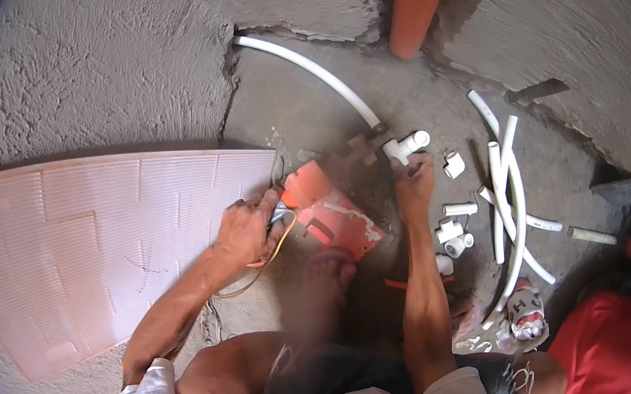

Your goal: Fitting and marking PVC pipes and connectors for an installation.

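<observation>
My right hand (415, 182) pinches a white plastic tee pipe fitting (407, 146). On the left, my left hand (250, 228) closes round an orange and grey part (285, 202) from which a yellow wire trails; the fingers hide much of it. Beside that lies an orange-red metal plate (340, 222) with a slot and scraped paint, my bare foot (329, 273) against its near edge. Beyond it is a blurred brownish piece (361, 150), whose kind I cannot make out. A curved white pipe (312, 69) runs from the wall's corner to near this piece.
Several white pipe lengths (511, 200) lie crossed on the right. Small white fittings (451, 232) sit nearer my right forearm. A pink ribbed panel (91, 243) leans at the left, and an orange pipe (416, 5) stands at the far wall. A person in red (621, 365) crouches at right.
</observation>
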A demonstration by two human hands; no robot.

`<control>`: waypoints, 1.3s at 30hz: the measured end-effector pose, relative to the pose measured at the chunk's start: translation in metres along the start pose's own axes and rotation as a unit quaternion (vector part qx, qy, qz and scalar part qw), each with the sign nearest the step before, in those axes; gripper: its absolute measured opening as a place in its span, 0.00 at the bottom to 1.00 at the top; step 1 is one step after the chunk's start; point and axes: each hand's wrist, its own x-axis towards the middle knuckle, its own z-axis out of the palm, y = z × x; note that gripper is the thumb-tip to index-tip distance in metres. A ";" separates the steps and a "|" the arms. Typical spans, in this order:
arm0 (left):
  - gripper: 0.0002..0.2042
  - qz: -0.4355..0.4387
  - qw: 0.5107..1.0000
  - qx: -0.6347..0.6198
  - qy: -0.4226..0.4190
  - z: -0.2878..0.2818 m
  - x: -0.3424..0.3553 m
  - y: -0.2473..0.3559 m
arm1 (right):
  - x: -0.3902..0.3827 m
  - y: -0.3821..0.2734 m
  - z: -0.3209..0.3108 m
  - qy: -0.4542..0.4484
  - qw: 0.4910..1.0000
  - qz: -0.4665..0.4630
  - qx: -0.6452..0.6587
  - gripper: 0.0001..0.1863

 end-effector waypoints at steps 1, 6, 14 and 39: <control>0.23 -0.014 0.999 -0.009 -0.029 -0.016 0.007 0.006 | 0.001 0.001 0.000 0.000 1.000 0.004 0.002 0.16; 0.18 -0.003 0.993 -0.008 -0.117 -0.106 0.060 0.058 | 0.003 -0.004 0.004 0.003 1.000 0.016 0.019 0.17; 0.20 0.099 0.925 0.165 -0.327 -0.167 0.165 0.132 | 0.000 -0.019 0.018 0.015 1.000 -0.009 0.023 0.17; 0.22 -0.055 0.989 -0.073 -0.116 -0.113 0.053 0.080 | 0.009 0.000 -0.014 -0.150 0.942 0.200 0.225 0.11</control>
